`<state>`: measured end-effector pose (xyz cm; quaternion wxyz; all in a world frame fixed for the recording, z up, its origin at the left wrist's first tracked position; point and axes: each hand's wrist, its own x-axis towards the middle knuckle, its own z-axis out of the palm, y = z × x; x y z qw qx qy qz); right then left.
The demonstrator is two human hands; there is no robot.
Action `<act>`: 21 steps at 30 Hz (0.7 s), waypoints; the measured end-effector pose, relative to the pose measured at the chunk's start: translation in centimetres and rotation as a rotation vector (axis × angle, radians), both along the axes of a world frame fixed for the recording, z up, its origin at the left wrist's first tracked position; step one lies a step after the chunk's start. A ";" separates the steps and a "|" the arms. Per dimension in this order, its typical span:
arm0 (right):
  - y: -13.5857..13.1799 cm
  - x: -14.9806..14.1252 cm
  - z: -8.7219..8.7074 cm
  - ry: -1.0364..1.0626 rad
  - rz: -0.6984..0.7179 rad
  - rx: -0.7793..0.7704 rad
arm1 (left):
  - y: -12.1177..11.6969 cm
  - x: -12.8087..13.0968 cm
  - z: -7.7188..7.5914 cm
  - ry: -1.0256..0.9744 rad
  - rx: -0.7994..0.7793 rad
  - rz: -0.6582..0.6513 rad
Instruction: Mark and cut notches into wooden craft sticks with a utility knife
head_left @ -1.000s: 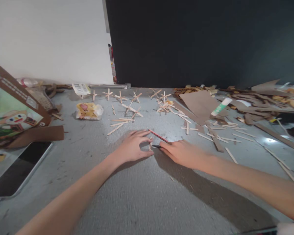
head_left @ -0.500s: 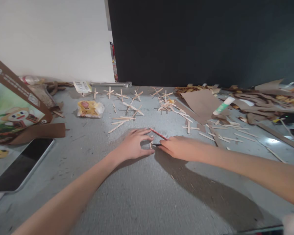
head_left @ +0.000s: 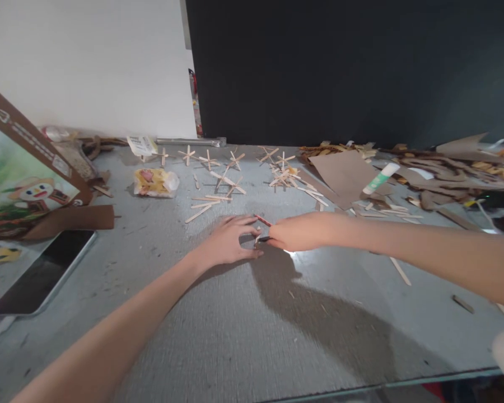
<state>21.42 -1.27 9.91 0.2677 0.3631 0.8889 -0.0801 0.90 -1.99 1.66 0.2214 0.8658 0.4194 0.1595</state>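
My left hand (head_left: 230, 239) rests on the table with thumb and fingers curved around a short piece of wooden craft stick (head_left: 257, 238), which spans the gap between them. My right hand (head_left: 292, 230) is closed on a dark pointed tool (head_left: 264, 239) whose tip meets that piece; its kind is hard to make out. A thin red patterned stick (head_left: 262, 220) runs from beside my right fingers to my left fingertips. Behind the hands lie loose craft sticks (head_left: 201, 212) and several star-shaped craft-stick crosses (head_left: 187, 155).
At left are a phone (head_left: 46, 271), a printed cardboard box (head_left: 29, 173) and a yellow packet (head_left: 154, 183). A glue stick (head_left: 381, 179) lies on brown cardboard (head_left: 336, 173) at right, near scattered sticks and cardboard scraps (head_left: 445, 179). The table's front edge (head_left: 386, 385) shows below.
My right hand and forearm have shifted up and slightly left, bringing the dark tool's tip against the stick piece. My left hand stays nearly in place; the view has shifted a little.
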 end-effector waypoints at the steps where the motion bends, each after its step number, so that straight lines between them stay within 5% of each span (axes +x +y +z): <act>1: 0.2 -0.4 0.4 -0.037 -0.008 -0.046 | 0.0 0.0 0.0 0.005 -0.001 0.002; 7: 0.5 -1.2 1.6 -0.154 -0.108 -0.173 | 0.0 0.0 0.1 0.023 0.014 -0.003; 16: -3.0 1.8 -3.8 0.197 -0.192 0.096 | -0.2 0.1 1.0 0.052 -0.007 0.013; 21: -3.2 2.3 -5.0 0.278 -0.238 0.149 | -0.2 0.0 1.0 0.056 -0.008 0.010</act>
